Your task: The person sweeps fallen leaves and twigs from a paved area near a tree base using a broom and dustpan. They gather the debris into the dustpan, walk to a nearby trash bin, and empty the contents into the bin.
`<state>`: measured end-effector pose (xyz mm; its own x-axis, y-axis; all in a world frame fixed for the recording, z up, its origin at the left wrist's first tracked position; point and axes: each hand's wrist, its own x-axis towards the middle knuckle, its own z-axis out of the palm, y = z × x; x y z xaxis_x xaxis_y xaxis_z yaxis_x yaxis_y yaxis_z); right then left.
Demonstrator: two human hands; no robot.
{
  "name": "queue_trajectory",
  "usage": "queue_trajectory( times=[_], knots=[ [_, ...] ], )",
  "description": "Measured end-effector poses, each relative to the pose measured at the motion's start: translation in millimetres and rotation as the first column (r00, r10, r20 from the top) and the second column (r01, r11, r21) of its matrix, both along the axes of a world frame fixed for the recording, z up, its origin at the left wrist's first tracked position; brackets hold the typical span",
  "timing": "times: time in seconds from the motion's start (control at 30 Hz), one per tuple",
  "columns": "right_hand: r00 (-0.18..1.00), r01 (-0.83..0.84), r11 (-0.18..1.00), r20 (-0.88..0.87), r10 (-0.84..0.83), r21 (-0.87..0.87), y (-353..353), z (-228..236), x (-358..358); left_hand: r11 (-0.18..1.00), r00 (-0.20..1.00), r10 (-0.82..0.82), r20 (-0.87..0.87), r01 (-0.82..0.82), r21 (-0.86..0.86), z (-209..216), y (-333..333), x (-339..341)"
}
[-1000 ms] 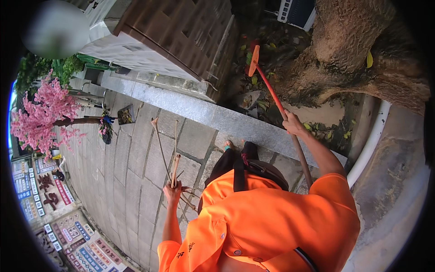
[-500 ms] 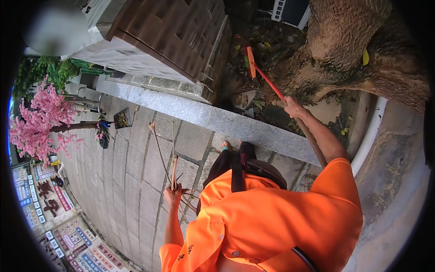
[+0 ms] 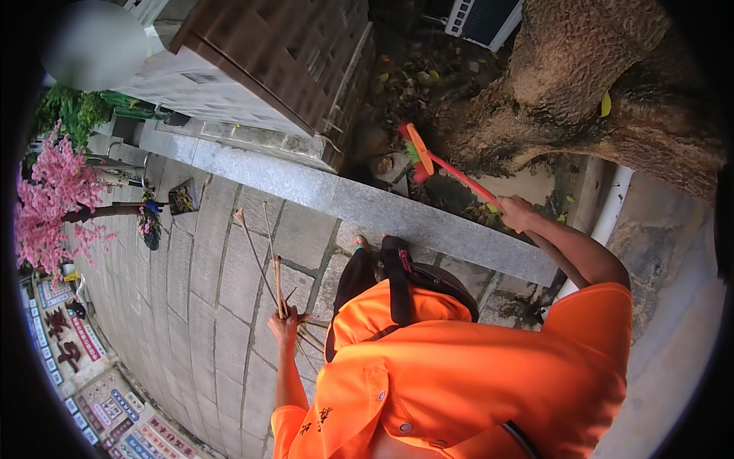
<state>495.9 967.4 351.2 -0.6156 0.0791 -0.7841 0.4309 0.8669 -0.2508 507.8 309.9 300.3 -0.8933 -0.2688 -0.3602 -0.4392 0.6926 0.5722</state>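
Observation:
My left hand [image 3: 284,326] is closed round a bundle of thin dry sticks [image 3: 278,279], which fan out above and below the fist. My right hand [image 3: 518,214] grips the long handle of a broom [image 3: 462,179]. The broom's orange head [image 3: 419,148], with red and green bristles, hangs over the planting bed near the tree roots. The rest of the handle runs back under my right forearm and is partly hidden by it.
A grey stone curb [image 3: 367,205] divides the paving [image 3: 177,268] from the leaf-strewn bed. A large tree trunk [image 3: 589,84] and a white pipe [image 3: 612,206] stand to the right. A dustpan-like tray of leaves [image 3: 183,197] lies at left, near a pink blossom tree [image 3: 57,203].
My right arm has drawn back, bringing the broom head nearer the curb. The left hand still holds the sticks. The whole view has shifted slightly.

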Motion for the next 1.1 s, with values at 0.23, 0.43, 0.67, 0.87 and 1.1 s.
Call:
queue_trajectory(
  times=[0.23, 0.43, 0.67, 0.87, 1.1],
  knots=[
    [0.941, 0.29, 0.94, -0.124, -0.314, -0.179, -14, 72, -23, 1.0, 0.999, 0.005, 0.04, -0.005, -0.002, -28, -22, 13],
    [0.989, 0.103, 0.964, -0.083, -0.127, -0.246, -35, 3, -13, 1.0, 1.0, 0.026, 0.011, -0.025, -0.014, -6, -1, 7],
    [0.959, 0.241, 0.965, -0.128, -0.254, -0.105, -9, -32, -83, 0.99, 0.999, 0.046, 0.011, -0.047, 0.132, -19, -38, 18],
    [0.89, 0.387, 0.839, -0.084, -0.449, -0.383, -54, 11, -76, 0.984, 0.991, 0.131, -0.002, -0.13, 0.123, -26, -33, 22],
    [0.935, 0.341, 0.901, -0.007, -0.356, -0.268, -85, -86, -108, 0.98, 0.99, 0.14, -0.01, -0.137, 0.147, 8, -15, 10]
  ],
)
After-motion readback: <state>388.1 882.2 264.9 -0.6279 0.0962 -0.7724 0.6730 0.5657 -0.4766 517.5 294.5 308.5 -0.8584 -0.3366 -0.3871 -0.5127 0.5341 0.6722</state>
